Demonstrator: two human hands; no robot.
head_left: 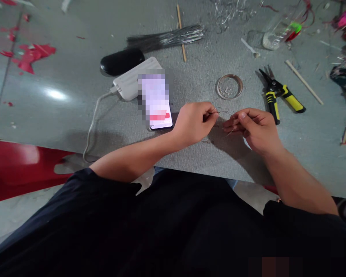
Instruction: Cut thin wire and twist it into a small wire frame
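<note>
Through the head camera I find a thin wire (225, 112), fine and slightly curved, bridging the small gap between the two hands just above the tabletop. A loose tail of it seems to show below the right fingers; what runs inside either grip is hidden from me, and I can't make out exactly where the ends lie.

On the left hand (194, 121) I see thumb and index fingertips pinched together on the wire, the other fingers curled in behind. On the right hand (256, 127) the thumb lies against the index finger, closed on the wire, with the remaining fingers fairly straight beneath.

Just beyond the hands sits a shallow round ring (241, 89), with small pale bits inside it. Right of that lie pliers (272, 84), dark metal with black and yellow grips, handles spread. Near the left hand I have a phone (163, 122), its screen mostly pixelated, against a smooth white block (129, 86) with a cable. Behind them a bundle of straight, shiny wires (167, 38) crosses a flat wooden stick (183, 52). All rest on the grey, finely textured tabletop (190, 159); its far edge is cut off.
</note>
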